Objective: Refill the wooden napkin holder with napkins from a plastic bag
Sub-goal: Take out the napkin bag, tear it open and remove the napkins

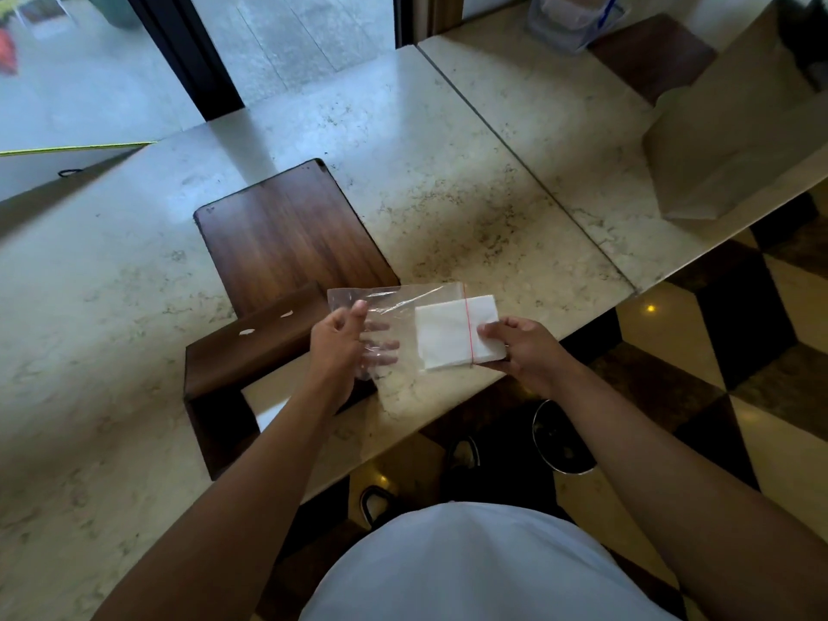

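A clear plastic bag [394, 302] with a red strip at its mouth hangs over the table's near edge. My left hand [340, 347] grips the bag's closed left end, fingers showing through the plastic. A white napkin stack [448, 336] sticks halfway out of the bag's mouth on the right. My right hand [522, 349] pinches the stack's right end. The dark wooden napkin holder [251, 351] stands on the table just left of my left hand, its lid [286, 237] lying open and flat behind it. Inside the holder a bit of white shows.
The marble table [448, 181] runs on to the right past a seam. A beige paper bag [735, 141] stands at the far right, a clear plastic container [573, 20] at the back. A glass wall is behind. Patterned floor and my shoes lie below.
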A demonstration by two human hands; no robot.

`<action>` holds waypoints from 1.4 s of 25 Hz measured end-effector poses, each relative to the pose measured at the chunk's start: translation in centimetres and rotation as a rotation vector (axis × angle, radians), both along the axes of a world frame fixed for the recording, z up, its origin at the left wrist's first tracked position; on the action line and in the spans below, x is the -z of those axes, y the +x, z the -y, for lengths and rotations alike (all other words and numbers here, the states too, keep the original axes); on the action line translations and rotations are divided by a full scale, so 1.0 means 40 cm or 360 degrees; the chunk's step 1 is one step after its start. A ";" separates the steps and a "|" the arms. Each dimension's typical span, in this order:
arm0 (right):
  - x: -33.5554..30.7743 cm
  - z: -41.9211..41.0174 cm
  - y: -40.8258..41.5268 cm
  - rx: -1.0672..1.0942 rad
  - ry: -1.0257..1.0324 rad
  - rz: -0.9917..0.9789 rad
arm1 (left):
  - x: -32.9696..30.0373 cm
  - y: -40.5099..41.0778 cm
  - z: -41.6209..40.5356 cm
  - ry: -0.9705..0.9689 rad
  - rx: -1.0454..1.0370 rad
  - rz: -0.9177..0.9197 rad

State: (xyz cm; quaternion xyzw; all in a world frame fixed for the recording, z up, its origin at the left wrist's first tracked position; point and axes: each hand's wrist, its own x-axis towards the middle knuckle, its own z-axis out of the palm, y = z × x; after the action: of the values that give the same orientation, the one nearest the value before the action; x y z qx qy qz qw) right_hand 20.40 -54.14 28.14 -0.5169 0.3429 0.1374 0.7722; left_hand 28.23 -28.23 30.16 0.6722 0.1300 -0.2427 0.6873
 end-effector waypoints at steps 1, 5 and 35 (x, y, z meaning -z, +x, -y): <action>0.000 0.009 -0.005 0.0128 0.0064 -0.0025 | -0.004 0.010 0.000 -0.0041 -0.0058 0.0008; -0.005 0.056 -0.024 0.0500 0.0180 -0.0010 | -0.013 0.039 0.001 -0.0092 -0.0031 0.0018; 0.057 0.121 -0.011 0.0605 0.0038 -0.0074 | 0.218 0.258 0.346 0.1851 0.1390 0.1467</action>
State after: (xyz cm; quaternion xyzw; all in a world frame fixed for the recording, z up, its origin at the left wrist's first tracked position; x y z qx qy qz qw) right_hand 19.96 -58.97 25.86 -0.4303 0.4506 0.0050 0.7822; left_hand 38.55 -42.06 21.43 0.9387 -0.3286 -0.0832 0.0629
